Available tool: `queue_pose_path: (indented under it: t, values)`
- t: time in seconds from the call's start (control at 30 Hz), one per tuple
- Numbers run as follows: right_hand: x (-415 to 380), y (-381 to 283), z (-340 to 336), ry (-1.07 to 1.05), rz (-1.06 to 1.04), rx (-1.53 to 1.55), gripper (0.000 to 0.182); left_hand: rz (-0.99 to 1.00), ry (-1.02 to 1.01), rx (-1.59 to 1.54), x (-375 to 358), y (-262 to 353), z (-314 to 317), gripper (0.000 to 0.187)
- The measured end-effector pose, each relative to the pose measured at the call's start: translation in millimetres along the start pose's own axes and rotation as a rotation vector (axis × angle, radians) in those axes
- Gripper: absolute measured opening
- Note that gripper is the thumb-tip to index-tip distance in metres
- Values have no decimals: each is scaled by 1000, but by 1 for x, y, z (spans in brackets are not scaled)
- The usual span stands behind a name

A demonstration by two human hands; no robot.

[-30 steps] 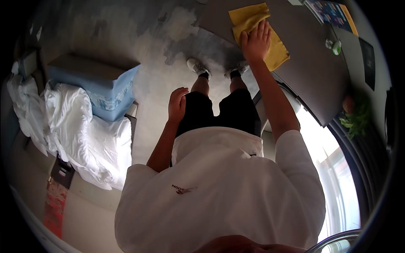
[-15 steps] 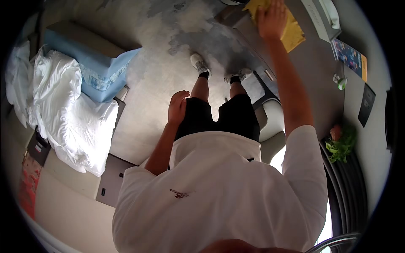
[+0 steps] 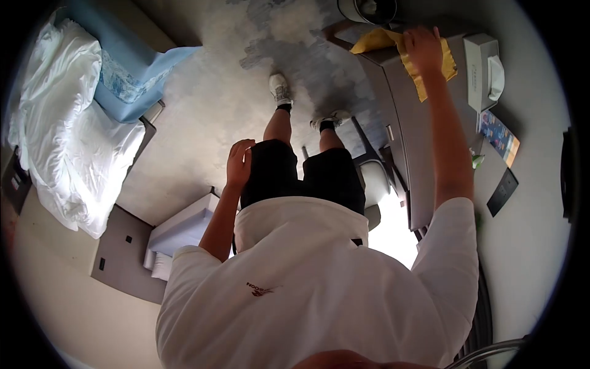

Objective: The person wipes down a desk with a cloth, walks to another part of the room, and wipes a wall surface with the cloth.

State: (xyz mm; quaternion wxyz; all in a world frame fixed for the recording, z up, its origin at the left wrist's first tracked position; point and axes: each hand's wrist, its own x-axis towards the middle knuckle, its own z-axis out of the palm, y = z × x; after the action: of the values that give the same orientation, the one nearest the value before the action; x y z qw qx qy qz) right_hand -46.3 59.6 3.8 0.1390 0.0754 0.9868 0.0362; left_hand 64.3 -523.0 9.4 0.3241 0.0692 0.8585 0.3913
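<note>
My right hand (image 3: 424,54) rests over a yellow cloth (image 3: 452,61) at the far end of the brown desk (image 3: 424,141), its fingers bent onto the fabric. Part of the cloth stretches left toward the desk's edge and corner. Beside that hand, on its right, stands a white tissue box (image 3: 480,74). My left hand (image 3: 238,161) hangs near the leg of my black shorts, holding nothing, with its fingers loosely apart.
Right of the desk lie a printed leaflet (image 3: 499,136) and a dark card (image 3: 503,192). A round bin (image 3: 367,11) stands beyond the desk's far end. A chair (image 3: 372,175) is by my legs. Left is a bed with a white duvet (image 3: 67,135) and blue runner (image 3: 129,80).
My right hand and the cloth have shifted along the desk, and the fingers now look more bent. The view has turned and moved, bringing the bin and tissue box further into sight.
</note>
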Motion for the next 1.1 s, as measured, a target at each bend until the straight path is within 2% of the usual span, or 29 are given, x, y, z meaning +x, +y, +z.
queue_pose_path:
  t: [0.07, 0.17, 0.27, 0.37, 0.47, 0.53, 0.63, 0.73, 0.83, 0.93, 1.0, 1.1]
  values:
    - [27, 13, -1, -401, 16, -139, 37, -38, 0, -30, -5, -5, -2, 23]
    - [67, 53, 48, -678, 279, -145, 40, -52, 3, -59, -8, -16, -4, 22]
    - [74, 13, 13, -805, 138, -346, 47, -77, 15, -104, -10, -20, -7, 22]
    - [55, 3, 41, -443, -72, -387, 55, -92, 47, -110, -12, -25, -9, 23]
    - [51, -37, 29, -579, -248, -250, 48, -106, 65, -98, -11, -32, -10, 23]
    - [55, -54, 27, -1041, -94, 70, 51, -105, 86, -92, -11, -33, -8, 23]
    - [50, -64, 39, -1050, -550, -103, 49, -98, 101, -95, -6, -30, 0, 23]
    - [51, -86, -17, -1103, -669, -132, 45, -140, 97, -92, 0, -20, 10, 23]
    - [52, -65, -18, -1042, -141, 140, 43, -147, 94, -105, 10, -1, 24, 22]
    - [84, 5, 17, -1167, -581, -111, 49, -180, 69, -121, 20, 31, 34, 22]
    - [96, 64, 49, -1146, -312, -98, 51, -169, 85, -127, 28, 47, 47, 22]
    - [125, 125, 41, -1085, 92, -109, 56, -187, 67, -189, 44, 90, 63, 22]
